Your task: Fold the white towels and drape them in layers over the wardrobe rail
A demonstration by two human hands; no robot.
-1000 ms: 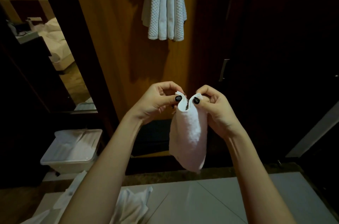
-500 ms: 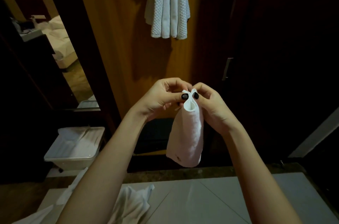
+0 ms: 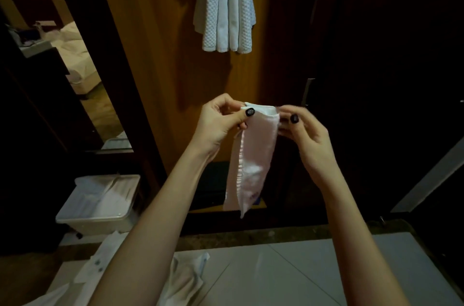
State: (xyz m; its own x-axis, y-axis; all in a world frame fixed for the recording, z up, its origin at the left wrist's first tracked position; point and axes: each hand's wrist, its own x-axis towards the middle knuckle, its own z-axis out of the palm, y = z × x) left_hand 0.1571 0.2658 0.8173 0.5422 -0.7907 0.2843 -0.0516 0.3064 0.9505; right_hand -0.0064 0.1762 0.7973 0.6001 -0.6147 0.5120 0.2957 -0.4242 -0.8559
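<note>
White terry cloth, a small rectangular towel [image 3: 252, 155], hangs lengthwise in mid-air between both hands, in front of the brown wooden wardrobe panel [image 3: 155, 59] and clear of the pale grey surface [image 3: 313, 275] below. The left hand [image 3: 218, 126] pinches the upper left corner between thumb and fingers [image 3: 239, 117]. The right hand [image 3: 310, 140] pinches the upper right corner in the same manner, though motion blur obscures the exact contact. The top edge is stretched flat between the two grips. The cloth appears doubled along its length, with stacked edges visible down the left side.

Progress: a bundle of pale waffle-weave towels [image 3: 226, 4] already hangs in overlapping layers at the top of the panel; the rail itself is out of frame. The held towel is judged partly folded and not yet draped. On the surface at lower left lie crumpled white cloths [image 3: 187, 278], so further items probably remain to be folded and hung. A translucent lidded plastic box [image 3: 100, 205] stands on the floor at left.
</note>
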